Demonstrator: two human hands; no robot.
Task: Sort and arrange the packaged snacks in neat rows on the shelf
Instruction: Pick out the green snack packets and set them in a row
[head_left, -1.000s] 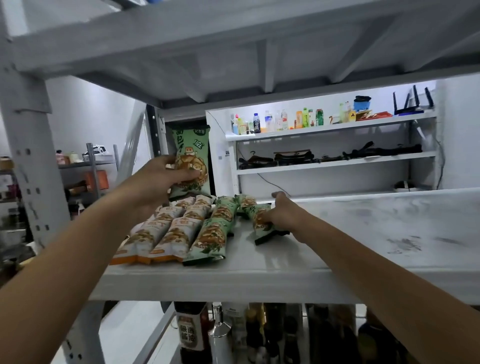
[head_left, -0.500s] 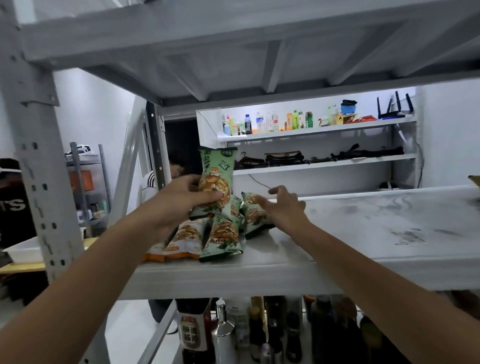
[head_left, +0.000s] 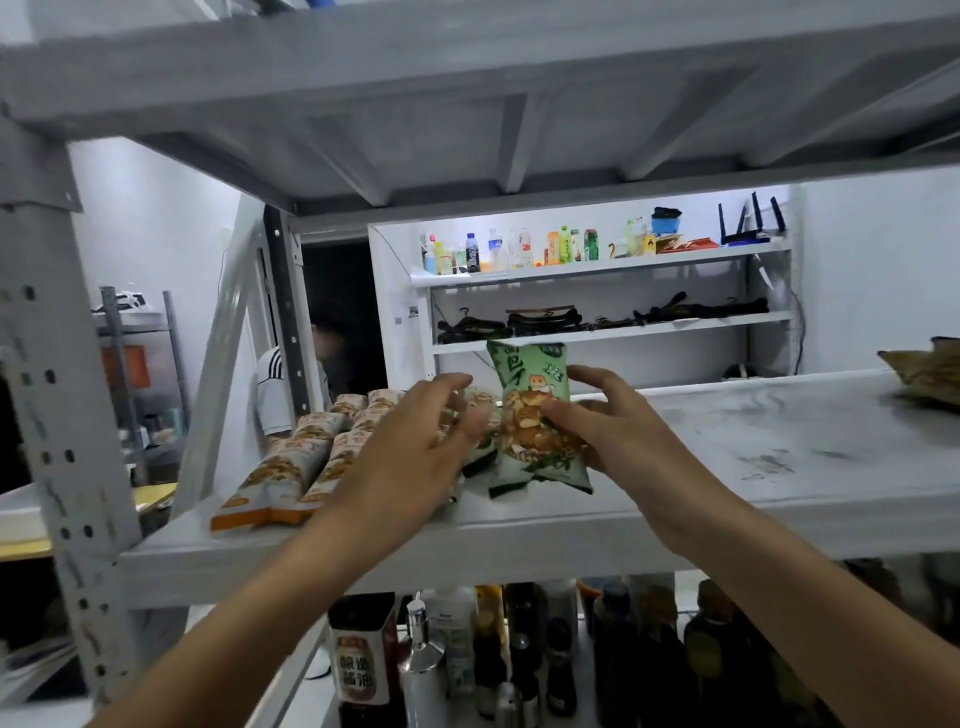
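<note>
Where the frame cuts them at 6 o'clock, dim sauce bottles (head_left: 618, 639) blur together, uncountable. On the white metal shelf (head_left: 779, 452), the right hand (head_left: 613, 436) grips one glossy green snack packet (head_left: 535, 415), tilted, at centre. The left hand (head_left: 410, 447), fingers loosely spread, hides further packets. Two rows of orange-trimmed packets (head_left: 275, 473) lie toward 9 o'clock.

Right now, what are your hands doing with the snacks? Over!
Left hand open, by the rows. Right hand grips green snack packet, held upright at shelf. Orange packets lie in rows at left.
</note>
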